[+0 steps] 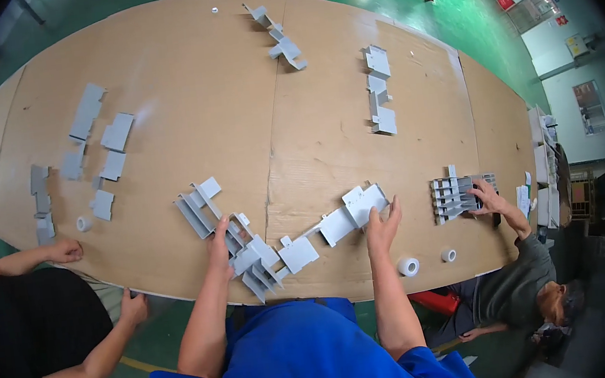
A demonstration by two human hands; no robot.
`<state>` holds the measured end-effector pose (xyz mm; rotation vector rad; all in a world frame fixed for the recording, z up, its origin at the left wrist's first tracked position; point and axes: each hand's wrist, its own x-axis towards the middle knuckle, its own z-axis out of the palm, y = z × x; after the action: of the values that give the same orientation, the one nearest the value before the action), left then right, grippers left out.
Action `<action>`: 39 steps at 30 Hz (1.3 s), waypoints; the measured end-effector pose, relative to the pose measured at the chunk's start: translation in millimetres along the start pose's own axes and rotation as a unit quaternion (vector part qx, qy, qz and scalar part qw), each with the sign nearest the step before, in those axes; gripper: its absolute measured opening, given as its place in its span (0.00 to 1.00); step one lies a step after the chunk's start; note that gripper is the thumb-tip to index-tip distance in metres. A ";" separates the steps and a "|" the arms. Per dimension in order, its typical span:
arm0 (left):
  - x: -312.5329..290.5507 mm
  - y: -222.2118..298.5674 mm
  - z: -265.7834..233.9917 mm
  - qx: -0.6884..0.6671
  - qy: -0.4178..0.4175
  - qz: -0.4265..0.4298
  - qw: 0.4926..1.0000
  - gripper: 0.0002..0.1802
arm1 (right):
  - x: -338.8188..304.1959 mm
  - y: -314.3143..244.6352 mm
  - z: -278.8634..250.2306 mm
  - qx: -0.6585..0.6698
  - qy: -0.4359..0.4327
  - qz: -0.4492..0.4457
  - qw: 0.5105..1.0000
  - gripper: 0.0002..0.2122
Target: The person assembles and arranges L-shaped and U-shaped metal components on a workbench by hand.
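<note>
Several grey bent sheet-metal brackets lie close together in front of me. My left hand (220,249) is closed about the near edge of a bracket group (199,210) at the left, with part of the fingers hidden behind the metal. Just to its right, more brackets (255,260) overlap near the table edge. A long stepped bracket (354,214) reaches from there toward the right. Beside its right end is my right hand (383,228), thumb and fingers stretched apart; whether the thumb touches the metal I cannot tell.
The large brown-covered table (185,75) bears more grey brackets (379,90) at the back and left. White tape rolls (408,266) sit near the front edge. At right, a co-worker's hand (488,197) rests on a bracket stack (451,198); another person's fist (65,251) is at left.
</note>
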<state>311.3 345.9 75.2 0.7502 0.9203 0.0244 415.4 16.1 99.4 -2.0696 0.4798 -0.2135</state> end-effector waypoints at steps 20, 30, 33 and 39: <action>10.0 0.2 -4.0 0.026 -0.030 -0.034 0.999 0.30 | -122.3 25.3 25.1 0.251 -0.383 0.424 0.781 0.11; 4.9 14.8 30.9 0.099 0.033 -0.043 0.994 0.28 | -124.5 12.9 -7.4 0.038 -0.302 0.074 0.950 0.12; 4.5 13.9 31.8 0.131 0.020 -0.036 0.991 0.28 | -114.1 -11.9 -7.5 -0.057 -0.376 -0.037 0.924 0.11; 8.0 9.4 41.8 0.144 0.011 -0.052 0.988 0.29 | -108.8 -29.5 24.1 -0.099 -0.455 -0.199 0.862 0.11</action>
<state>349.4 331.5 90.8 0.9696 0.9940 -0.1970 332.2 94.1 116.6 -2.1686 -0.5303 0.5910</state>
